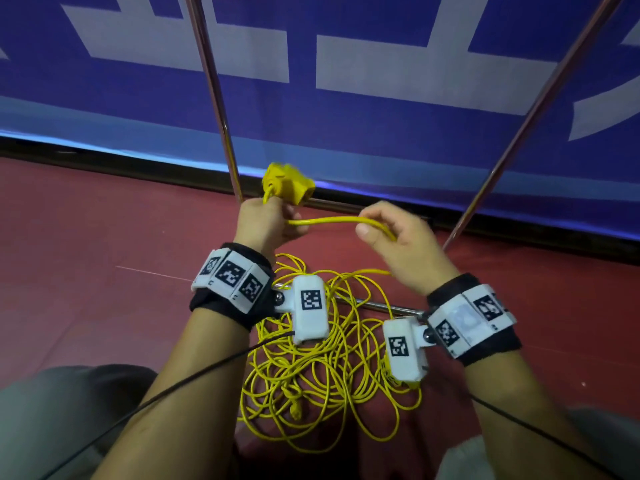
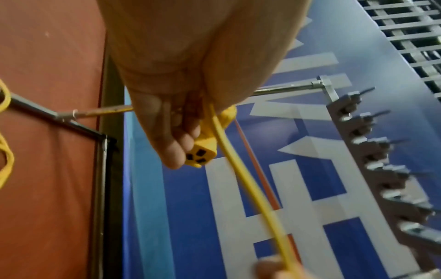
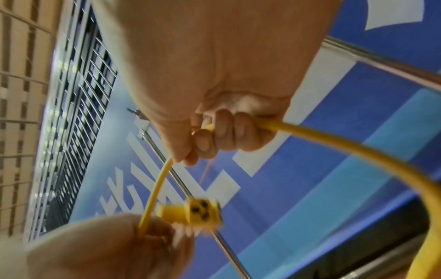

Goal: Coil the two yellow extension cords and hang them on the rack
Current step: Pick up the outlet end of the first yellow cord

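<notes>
Trouble brewing: left hand [image 1: 266, 220] grips the yellow plastic socket block [image 1: 289, 181], right hand [image 1: 398, 233] pinches its yellow cord [image 1: 325, 221], and the tangled yellow pile [image 1: 322, 368] at lower centre could knot as they pull.

Bare forearms, no sleeves. Each wrist carries a black fabric cuff w/ a band of white rectangular blocks wrapped round it, each block printed w/ a black-and-white square fiducial marker. Left hand [image 1: 266, 220] cuff shows three such markers; right hand [image 1: 398, 233] cuff shows two plus one pale, unmarked block btwn them. On the inner side of each cuff, a white rounded camera housing [image 1: 309, 308] w/ its own marker, joined by a short white bracket and a dark round-headed screw; second housing [image 1: 403, 348] on the right wrist. Thin black cable runs back along each forearm. Grey trousers visible at lower corners.
</notes>
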Motion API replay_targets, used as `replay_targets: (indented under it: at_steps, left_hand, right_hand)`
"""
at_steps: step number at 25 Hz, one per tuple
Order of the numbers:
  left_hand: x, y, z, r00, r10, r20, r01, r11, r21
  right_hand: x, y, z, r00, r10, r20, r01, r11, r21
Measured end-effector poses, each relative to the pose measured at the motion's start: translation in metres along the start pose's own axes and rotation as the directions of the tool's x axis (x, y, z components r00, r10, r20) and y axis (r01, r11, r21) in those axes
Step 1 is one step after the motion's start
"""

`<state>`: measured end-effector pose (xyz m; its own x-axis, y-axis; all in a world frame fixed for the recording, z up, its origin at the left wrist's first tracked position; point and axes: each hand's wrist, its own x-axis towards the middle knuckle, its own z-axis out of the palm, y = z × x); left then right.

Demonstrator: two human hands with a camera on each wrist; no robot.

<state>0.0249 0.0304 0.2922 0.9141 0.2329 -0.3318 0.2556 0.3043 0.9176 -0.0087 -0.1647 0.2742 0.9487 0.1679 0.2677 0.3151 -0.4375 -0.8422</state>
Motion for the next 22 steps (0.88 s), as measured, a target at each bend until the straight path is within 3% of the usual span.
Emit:
replay_targets:
  at_steps: [3,5,6,7,9,10,11,13,15,17,19,21,22]
  left_hand:
    - [-0.001,-0.016,-0.003,0.976,-0.209,0.064,0.19,0.956,0.225]
    - [-0.001,-0.027,-0.006,0.968,-0.245,0.047,0.202,0.88,0.43]
    - [-0.002,-0.029,-0.007,0.977,-0.212,0.031,0.155,0.8,0.58]
    - [-0.004,-0.029,-0.009,0.988,-0.154,0.019,0.089,0.665,0.742]
    - [-0.01,-0.023,-0.009,0.997,0.074,0.023,-0.044,0.309,0.95]
    - [-0.01,-0.017,-0.008,0.98,0.183,0.078,-0.125,0.261,0.957]
    - [-0.009,-0.011,-0.005,0.95,0.249,0.19,-0.264,0.313,0.912]
    - [-0.015,-0.007,0.003,0.835,0.241,0.495,-0.538,0.547,0.641]
    - [-0.02,-0.015,0.01,0.736,0.195,0.649,-0.56,0.714,0.42]
    - [-0.02,-0.018,0.014,0.73,0.248,0.637,-0.544,0.776,0.32]
    - [-0.016,-0.014,0.012,0.75,0.398,0.528,-0.605,0.737,0.302]
    - [-0.006,-0.009,0.002,0.748,0.524,0.407,-0.656,0.678,0.332]
    - [-0.001,-0.006,-0.004,0.746,0.568,0.348,-0.666,0.65,0.366]
  right_hand:
    - [0.001,-0.015,-0.009,0.994,-0.106,-0.037,0.104,0.994,-0.041]
    - [-0.001,-0.017,-0.003,0.992,-0.119,-0.044,0.116,0.99,-0.083]
    - [-0.001,-0.016,-0.001,0.991,-0.118,-0.062,0.113,0.99,-0.089]
    - [-0.001,-0.015,0.001,0.99,-0.118,-0.082,0.111,0.99,-0.086]
    - [-0.001,-0.013,0.004,0.987,-0.116,-0.113,0.108,0.991,-0.078]
    - [-0.002,-0.013,0.005,0.985,-0.118,-0.123,0.109,0.991,-0.083]
    - [-0.003,-0.013,0.006,0.984,-0.119,-0.132,0.108,0.99,-0.089]
    - [-0.005,-0.016,0.008,0.98,-0.119,-0.158,0.109,0.991,-0.071]
    - [-0.002,-0.019,0.007,0.971,-0.134,-0.197,0.127,0.991,-0.049]
    - [0.0,-0.02,0.002,0.97,-0.144,-0.195,0.136,0.989,-0.054]
    - [0.001,-0.01,-0.007,0.988,-0.11,-0.107,0.087,0.977,-0.196]
    - [-0.002,0.008,-0.017,0.999,0.015,-0.031,-0.028,0.882,-0.47]
    - [-0.004,0.015,-0.023,0.996,0.072,-0.047,-0.086,0.845,-0.528]
